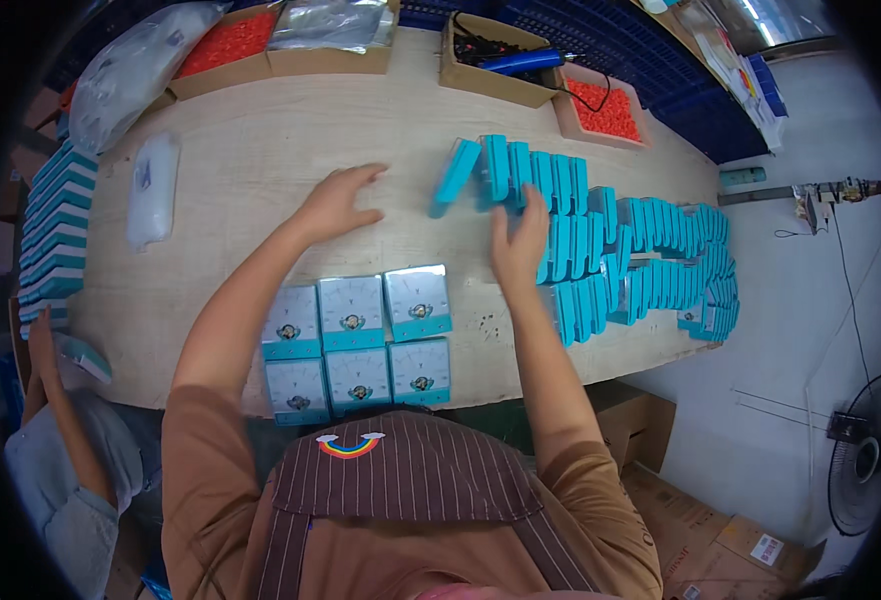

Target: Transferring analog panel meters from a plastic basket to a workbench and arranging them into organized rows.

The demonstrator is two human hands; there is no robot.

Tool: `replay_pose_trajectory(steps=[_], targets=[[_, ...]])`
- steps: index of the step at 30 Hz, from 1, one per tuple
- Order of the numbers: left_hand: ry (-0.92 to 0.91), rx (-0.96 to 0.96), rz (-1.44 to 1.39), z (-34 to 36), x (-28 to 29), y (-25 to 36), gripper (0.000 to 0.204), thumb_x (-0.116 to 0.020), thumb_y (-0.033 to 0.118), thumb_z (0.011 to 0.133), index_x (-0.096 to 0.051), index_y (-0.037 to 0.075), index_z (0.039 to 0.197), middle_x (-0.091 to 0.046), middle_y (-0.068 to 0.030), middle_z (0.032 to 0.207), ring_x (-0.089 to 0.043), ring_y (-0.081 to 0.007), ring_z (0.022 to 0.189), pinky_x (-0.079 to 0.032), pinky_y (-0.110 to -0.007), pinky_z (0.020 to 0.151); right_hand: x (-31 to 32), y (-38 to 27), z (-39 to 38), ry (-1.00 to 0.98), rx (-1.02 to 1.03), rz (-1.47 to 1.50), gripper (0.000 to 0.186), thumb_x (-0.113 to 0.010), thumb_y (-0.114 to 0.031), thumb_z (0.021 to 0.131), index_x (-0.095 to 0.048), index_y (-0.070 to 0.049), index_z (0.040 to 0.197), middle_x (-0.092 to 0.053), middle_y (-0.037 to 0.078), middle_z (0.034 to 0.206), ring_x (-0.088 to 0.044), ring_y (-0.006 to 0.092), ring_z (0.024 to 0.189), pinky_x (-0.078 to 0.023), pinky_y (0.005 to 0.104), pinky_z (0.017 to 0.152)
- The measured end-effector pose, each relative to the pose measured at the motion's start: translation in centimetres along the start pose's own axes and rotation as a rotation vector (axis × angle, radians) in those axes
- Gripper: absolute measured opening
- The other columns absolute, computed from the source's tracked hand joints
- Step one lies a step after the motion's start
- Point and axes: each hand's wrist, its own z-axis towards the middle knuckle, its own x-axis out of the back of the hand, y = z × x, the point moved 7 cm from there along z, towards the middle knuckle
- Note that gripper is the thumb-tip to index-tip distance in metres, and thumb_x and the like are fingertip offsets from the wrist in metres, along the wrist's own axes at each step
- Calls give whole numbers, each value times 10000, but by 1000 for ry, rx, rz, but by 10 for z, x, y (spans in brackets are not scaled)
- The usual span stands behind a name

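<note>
My left hand (340,205) is over the middle of the table, fingers apart and holding nothing. My right hand (520,243) is at the near left end of the standing rows of teal panel meters (582,245), thumb and fingers spread; whether its fingertips touch a meter is hard to tell. Left of that row's end, one meter (455,175) leans over, slightly blurred and apart from both hands. Close to my body, several panel meters (353,310) lie face up in two rows, showing pale dials above teal lower strips.
Along the back are boxes of small red parts (225,45), a carton with a blue tool (520,62) and a pink bin of red parts (600,108). A plastic-wrapped bundle (154,190) lies left. Another person's hand (40,325) touches stacked meters (58,225). A fan (865,458) stands right.
</note>
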Motion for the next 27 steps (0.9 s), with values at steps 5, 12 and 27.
replay_pose_trajectory(steps=[5,12,27], targets=[[216,-232,-75,97,-48,39,949,-793,132,581,-351,69,1418,-541,-215,1292,-516,-359,1194,-420,-402,1013,-65,54,63,-188,-223,-436,716,-522,-365,907,-309,98,1410,-292,277,1485,-182,422,1417,-148,511,1149],[379,-71,-119,54,-7,8,840,-768,159,548,-441,42,1312,-575,-218,1173,-571,-372,1075,-475,-398,930,-58,34,63,-188,-236,-408,1010,-697,-490,744,-240,117,1409,-222,338,1474,-135,414,1426,-93,535,1147],[-65,266,338,-88,32,-51,939,-768,-13,480,-425,138,1341,-477,-128,1279,-447,-354,1217,-455,-458,962,-147,-77,-46,-557,-715,768,601,-793,-302,763,-453,28,1132,-618,184,1012,-622,198,882,-517,312,724]])
